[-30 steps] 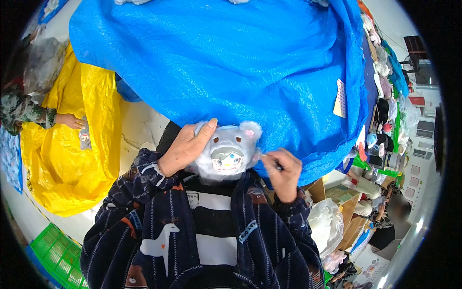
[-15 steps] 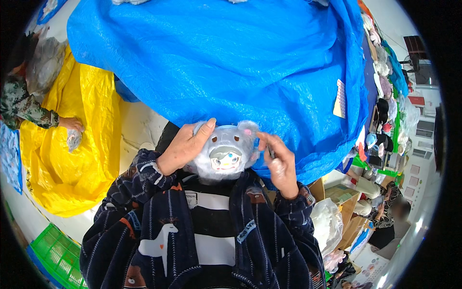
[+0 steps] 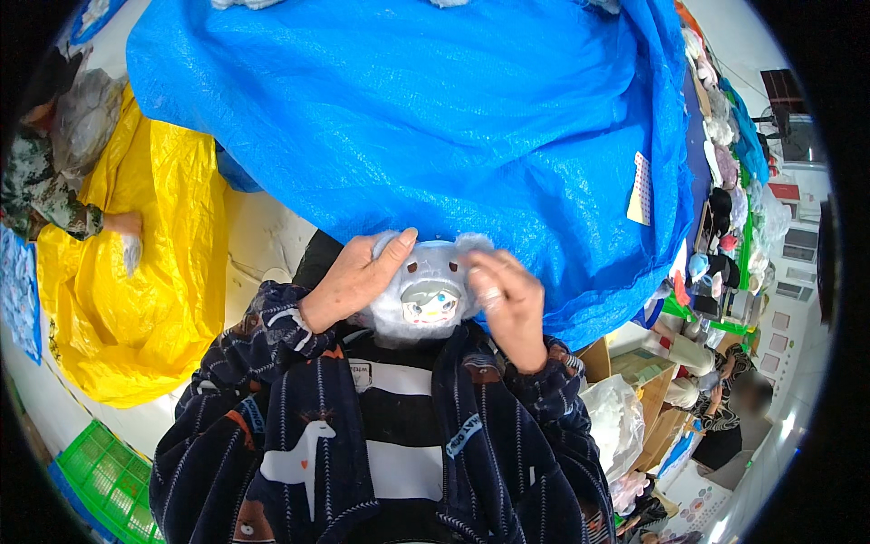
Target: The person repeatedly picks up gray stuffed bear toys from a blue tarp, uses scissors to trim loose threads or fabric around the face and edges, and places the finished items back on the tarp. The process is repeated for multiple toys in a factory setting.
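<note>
A grey plush toy [image 3: 433, 270] with round ears, two brown eyes and a pale doll face in its opening rests against my front, at the near edge of the blue sheet. My left hand [image 3: 355, 283] grips its left side, the thumb lying over the edge by the ear. At the toy's right eye and ear is my right hand [image 3: 513, 304], its fingers curled and pressed together. Something pale and shiny shows on those fingers. Motion blur hides what the fingertips pinch, if anything.
The blue sheet [image 3: 408, 118] spreads ahead of me, a dotted card [image 3: 640, 188] at its right. At left, a co-worker's hand [image 3: 122, 224] holds a small grey piece over a yellow sheet [image 3: 172, 299]. Cardboard boxes [image 3: 660, 408] and a clear plastic bag [image 3: 616, 424] stand at right.
My right hand has moved left, from beside the toy's right ear onto its front by the eye. The left hand keeps its grip. The co-worker's hand has shifted slightly.
</note>
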Demonstrator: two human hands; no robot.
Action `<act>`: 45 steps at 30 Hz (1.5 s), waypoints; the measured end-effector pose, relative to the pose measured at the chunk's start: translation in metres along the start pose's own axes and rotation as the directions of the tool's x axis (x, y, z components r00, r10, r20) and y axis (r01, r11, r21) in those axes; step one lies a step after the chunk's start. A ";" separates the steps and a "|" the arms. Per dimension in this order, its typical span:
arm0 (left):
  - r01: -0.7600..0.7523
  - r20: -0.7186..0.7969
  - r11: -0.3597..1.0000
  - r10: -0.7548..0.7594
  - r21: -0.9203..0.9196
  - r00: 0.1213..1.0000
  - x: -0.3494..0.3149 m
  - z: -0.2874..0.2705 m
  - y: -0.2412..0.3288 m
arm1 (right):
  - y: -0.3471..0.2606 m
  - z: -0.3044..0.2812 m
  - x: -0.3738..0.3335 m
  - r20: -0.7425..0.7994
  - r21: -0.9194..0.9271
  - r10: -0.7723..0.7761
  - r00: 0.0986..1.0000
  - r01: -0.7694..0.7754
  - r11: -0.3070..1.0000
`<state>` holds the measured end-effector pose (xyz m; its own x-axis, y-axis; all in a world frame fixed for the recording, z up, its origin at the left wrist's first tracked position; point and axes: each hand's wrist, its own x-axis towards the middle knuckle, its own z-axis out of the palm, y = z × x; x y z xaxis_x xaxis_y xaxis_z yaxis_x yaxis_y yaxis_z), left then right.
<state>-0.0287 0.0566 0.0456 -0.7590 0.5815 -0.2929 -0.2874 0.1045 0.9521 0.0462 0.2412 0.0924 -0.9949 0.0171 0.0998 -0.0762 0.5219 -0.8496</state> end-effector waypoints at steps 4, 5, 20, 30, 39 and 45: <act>-0.019 0.008 0.999 0.019 0.028 1.000 0.002 0.002 0.002 | -0.023 0.003 0.010 -0.014 0.076 0.142 0.990 -0.140 0.987; -0.036 0.017 0.999 0.035 0.034 0.999 0.003 0.003 0.002 | -0.019 0.013 0.010 0.024 -0.072 0.043 0.999 -0.041 0.997; 0.282 0.245 0.815 -0.178 -0.506 0.953 0.000 -0.001 -0.008 | 0.018 0.010 0.000 0.027 0.324 0.418 0.908 -0.403 0.856; -0.050 0.193 0.989 0.076 -0.137 0.978 -0.022 -0.019 -0.011 | 0.037 0.011 0.006 -0.090 0.794 0.534 0.841 -0.263 0.548; -0.030 -0.144 0.815 -0.066 -0.579 0.987 -0.027 0.002 -0.027 | 0.039 0.032 0.006 -0.207 0.892 0.613 0.762 -0.109 0.438; -0.037 -0.116 0.819 -0.036 -0.573 0.993 -0.028 0.008 -0.027 | 0.042 0.026 0.008 -0.185 0.914 0.663 0.726 -0.122 0.388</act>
<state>0.0050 0.0444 0.0285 -0.8107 0.4802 -0.3350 -0.5419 -0.3986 0.7399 0.0334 0.2411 0.0437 -0.7602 0.5157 -0.3951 0.0310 -0.5787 -0.8149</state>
